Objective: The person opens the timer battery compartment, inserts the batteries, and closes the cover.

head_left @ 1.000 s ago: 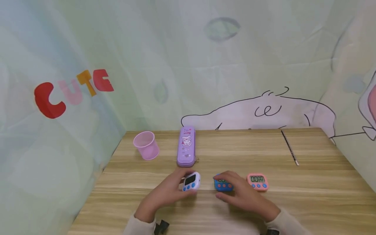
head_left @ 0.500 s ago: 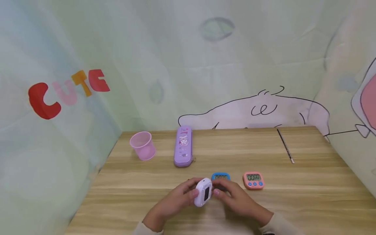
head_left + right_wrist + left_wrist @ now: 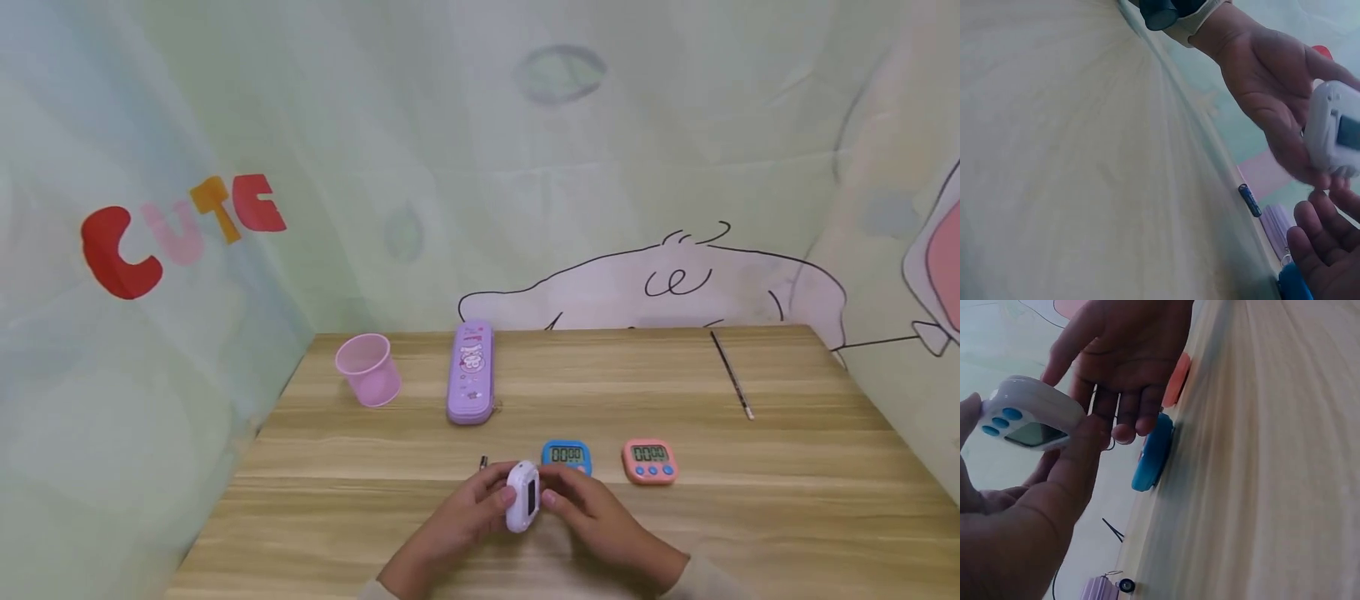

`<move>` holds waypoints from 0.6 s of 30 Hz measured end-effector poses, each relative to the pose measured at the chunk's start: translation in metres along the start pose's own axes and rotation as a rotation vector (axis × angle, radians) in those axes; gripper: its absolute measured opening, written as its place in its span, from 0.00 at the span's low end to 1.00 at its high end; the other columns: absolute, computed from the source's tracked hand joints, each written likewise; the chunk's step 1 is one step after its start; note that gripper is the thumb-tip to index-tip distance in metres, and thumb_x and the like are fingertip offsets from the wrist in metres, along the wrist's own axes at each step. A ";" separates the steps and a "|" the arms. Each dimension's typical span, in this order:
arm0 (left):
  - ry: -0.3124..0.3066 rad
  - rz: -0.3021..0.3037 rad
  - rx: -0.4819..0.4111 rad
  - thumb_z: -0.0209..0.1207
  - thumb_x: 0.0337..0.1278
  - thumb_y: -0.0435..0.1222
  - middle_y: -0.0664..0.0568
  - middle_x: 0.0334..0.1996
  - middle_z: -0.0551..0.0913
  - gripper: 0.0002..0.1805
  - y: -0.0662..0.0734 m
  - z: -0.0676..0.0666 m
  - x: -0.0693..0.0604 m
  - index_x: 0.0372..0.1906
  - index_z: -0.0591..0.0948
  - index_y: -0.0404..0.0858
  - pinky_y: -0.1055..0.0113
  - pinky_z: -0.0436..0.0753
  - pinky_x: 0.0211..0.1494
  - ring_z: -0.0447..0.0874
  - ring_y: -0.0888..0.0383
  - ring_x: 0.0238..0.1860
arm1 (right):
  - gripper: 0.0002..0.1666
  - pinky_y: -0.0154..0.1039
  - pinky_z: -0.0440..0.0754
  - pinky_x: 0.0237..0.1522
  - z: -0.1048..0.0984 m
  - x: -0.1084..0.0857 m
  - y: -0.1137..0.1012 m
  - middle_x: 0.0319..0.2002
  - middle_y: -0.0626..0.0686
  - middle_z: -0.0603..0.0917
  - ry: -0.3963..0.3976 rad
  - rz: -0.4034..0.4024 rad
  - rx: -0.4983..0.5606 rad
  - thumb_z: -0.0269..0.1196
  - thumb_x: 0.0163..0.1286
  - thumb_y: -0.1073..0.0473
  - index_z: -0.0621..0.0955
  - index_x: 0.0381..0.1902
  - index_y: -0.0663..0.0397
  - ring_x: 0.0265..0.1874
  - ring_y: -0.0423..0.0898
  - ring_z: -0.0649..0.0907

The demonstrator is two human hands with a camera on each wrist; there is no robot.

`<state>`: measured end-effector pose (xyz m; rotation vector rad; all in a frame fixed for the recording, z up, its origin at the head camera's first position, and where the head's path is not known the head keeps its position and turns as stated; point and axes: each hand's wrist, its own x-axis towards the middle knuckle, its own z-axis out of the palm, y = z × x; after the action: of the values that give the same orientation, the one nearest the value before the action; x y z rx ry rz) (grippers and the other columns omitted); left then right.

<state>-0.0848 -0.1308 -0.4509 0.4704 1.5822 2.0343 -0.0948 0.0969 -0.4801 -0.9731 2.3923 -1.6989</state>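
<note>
A white timer (image 3: pixel 522 497) with blue buttons is turned on its side in the left hand (image 3: pixel 468 517), whose thumb and fingers grip it; the buttons show in the left wrist view. Just right of it, the right hand (image 3: pixel 607 517) has its fingers relaxed and spread, fingertips close to the timer; whether they touch it I cannot tell. Behind the right hand lies a blue timer (image 3: pixel 566 456), partly covered by that hand. A pink timer (image 3: pixel 649 462) lies farther right. Beyond the left hand is a small battery (image 3: pixel 483 461), also seen in the right wrist view (image 3: pixel 1249 200).
Toward the back left stand a pink cup (image 3: pixel 375 379) and, beside it, a flat purple pencil case (image 3: pixel 471 375). A pencil (image 3: pixel 732 375) lies at the back right of the wooden table (image 3: pixel 600 383). A printed curtain (image 3: pixel 420 150) hangs behind.
The left hand has brought the white timer rightward and tipped it from face-up onto its side. The right hand has shifted off the blue timer toward the white one. The battery has come into view.
</note>
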 end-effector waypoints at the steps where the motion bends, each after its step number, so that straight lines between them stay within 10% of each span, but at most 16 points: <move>1: 0.016 -0.008 0.014 0.49 0.74 0.39 0.35 0.62 0.70 0.30 0.000 0.000 -0.001 0.69 0.57 0.23 0.60 0.80 0.59 0.76 0.53 0.56 | 0.20 0.40 0.80 0.56 0.001 0.000 0.000 0.51 0.45 0.81 -0.001 -0.012 0.002 0.57 0.75 0.56 0.73 0.63 0.48 0.50 0.44 0.81; 18: 0.054 -0.058 0.161 0.53 0.72 0.43 0.37 0.60 0.74 0.29 -0.004 0.003 -0.008 0.67 0.62 0.29 0.59 0.81 0.57 0.77 0.51 0.55 | 0.43 0.45 0.83 0.49 0.000 0.002 -0.035 0.60 0.59 0.71 -0.028 -0.332 -0.027 0.75 0.52 0.66 0.68 0.64 0.64 0.56 0.50 0.74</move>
<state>-0.0763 -0.1325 -0.4542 0.4266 1.7802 1.8999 -0.0799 0.0892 -0.4489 -1.4570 2.3447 -1.7356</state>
